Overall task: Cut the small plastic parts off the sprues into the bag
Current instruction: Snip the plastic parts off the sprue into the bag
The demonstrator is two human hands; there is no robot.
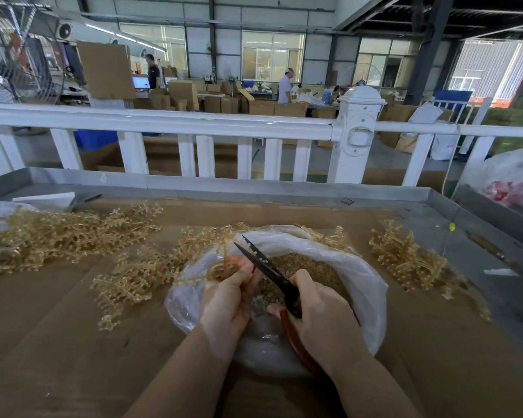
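Note:
A clear plastic bag (361,276) lies open in front of me, holding a heap of small amber cut parts (311,270). My left hand (228,300) grips an amber sprue (224,265) over the bag's left rim. My right hand (320,315) holds black scissors (266,267) by their red-brown handles, the blades parted and pointing up and left beside the sprue. Loose sprues lie in piles at the left (64,233), just left of the bag (133,276) and at the right (411,260).
The work surface is brown cardboard (58,342) inside a grey metal tray edge (254,191). A white railing (194,123) runs behind it. A white bag with red contents (511,182) sits at the far right. People and cartons stand far back.

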